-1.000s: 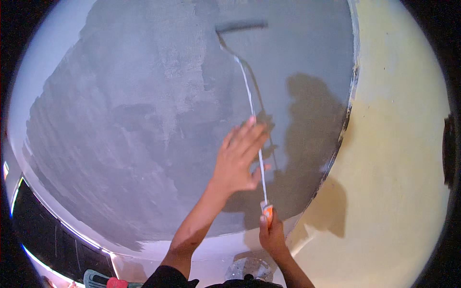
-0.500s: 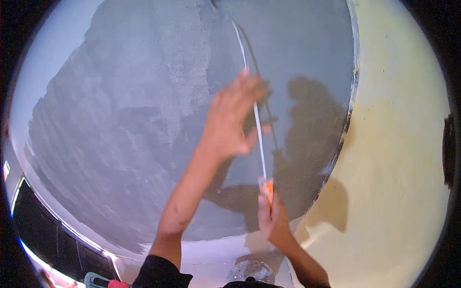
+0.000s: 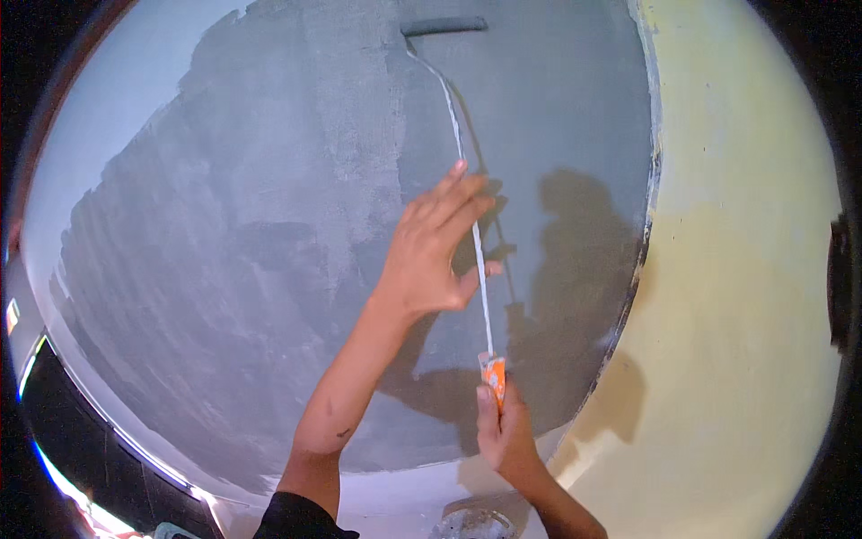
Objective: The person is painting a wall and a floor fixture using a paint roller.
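Observation:
A paint roller with a long white rod [image 3: 485, 296] leans up the wall. Its dark grey roller head [image 3: 444, 26] lies against the grey paint near the top. My right hand [image 3: 512, 431] is closed round its orange handle [image 3: 495, 382] at the lower end. Further up the rod, my left hand [image 3: 431, 238] has its fingers stretched and apart. The fingers cross in front of the rod and the thumb tip passes behind it, without a closed grip. Grey paint [image 3: 224, 296] covers most of the wall ahead.
A yellow wall [image 3: 736, 296] meets the grey one at a rough edge on the right. An unpainted pale strip [image 3: 108, 99] borders the grey at left. A whitish round container [image 3: 474, 524] sits at the bottom. Dark panels [image 3: 76, 422] stand at lower left.
The roller head has come down into view at the top. The rod, handle and both hands sit slightly lower in the picture. My left hand is less blurred.

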